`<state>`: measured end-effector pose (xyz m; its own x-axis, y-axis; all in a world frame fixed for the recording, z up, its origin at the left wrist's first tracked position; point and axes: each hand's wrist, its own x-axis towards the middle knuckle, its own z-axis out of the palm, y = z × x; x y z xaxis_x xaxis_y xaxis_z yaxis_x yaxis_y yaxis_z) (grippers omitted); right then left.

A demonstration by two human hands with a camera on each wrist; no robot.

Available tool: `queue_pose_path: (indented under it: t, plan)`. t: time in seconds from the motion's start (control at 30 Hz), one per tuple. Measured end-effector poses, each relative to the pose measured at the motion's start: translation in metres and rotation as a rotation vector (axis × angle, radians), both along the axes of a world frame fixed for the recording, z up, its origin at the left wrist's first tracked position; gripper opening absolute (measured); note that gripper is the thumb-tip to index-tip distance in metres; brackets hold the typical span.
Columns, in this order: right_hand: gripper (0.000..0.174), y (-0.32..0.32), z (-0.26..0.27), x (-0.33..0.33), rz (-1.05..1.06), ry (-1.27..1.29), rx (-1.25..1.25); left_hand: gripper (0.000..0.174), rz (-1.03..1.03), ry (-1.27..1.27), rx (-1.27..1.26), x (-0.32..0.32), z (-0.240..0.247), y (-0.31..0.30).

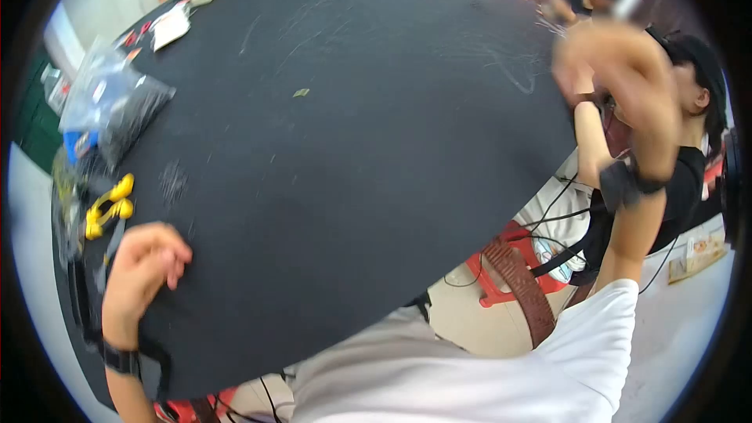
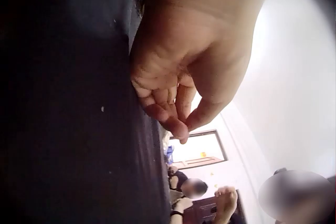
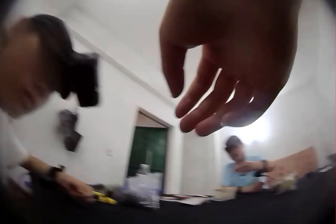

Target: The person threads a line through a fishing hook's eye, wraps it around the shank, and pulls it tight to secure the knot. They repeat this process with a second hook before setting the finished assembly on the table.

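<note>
My left hand [image 1: 145,274] rests at the near left of the black-covered table [image 1: 352,188], its fingers loosely curled. In the left wrist view the fingers [image 2: 168,113] hang together with nothing between them. Just beyond that hand lies a yellow-handled tool [image 1: 117,210], its grey end partly hidden by the hand. My right hand [image 1: 627,70] is raised high at the right, above the table's edge and blurred. The right wrist view shows its fingers [image 3: 202,108] spread, relaxed and holding nothing.
A clear plastic bag [image 1: 102,98] with dark contents stands at the left. A patch of fine bits [image 1: 174,182] and a small greenish scrap [image 1: 301,92] lie on the cloth. A person in black [image 1: 689,164] sits close at the right; a red stool [image 1: 501,274] stands below the edge.
</note>
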<state>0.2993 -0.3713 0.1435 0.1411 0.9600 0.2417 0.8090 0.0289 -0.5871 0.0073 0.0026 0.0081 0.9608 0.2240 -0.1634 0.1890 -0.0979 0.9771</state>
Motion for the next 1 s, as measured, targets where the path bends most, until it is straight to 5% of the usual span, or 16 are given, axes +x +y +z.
queue_pose_path:
  t: [0.1,0.27,1.0]
  plan:
    - [0.020,0.019,-0.016,-0.095,0.337,-0.135,-0.147,0.022,-0.060,-0.090,0.005,-0.004,-0.001,0.001]
    - [0.019,0.064,-0.044,-0.157,0.541,-0.245,-0.156,0.021,-0.140,-0.169,0.023,-0.007,-0.006,0.002]
    - [0.013,0.133,-0.053,-0.205,0.952,-0.147,-0.122,0.024,-0.194,-0.265,0.038,-0.008,-0.019,0.008]
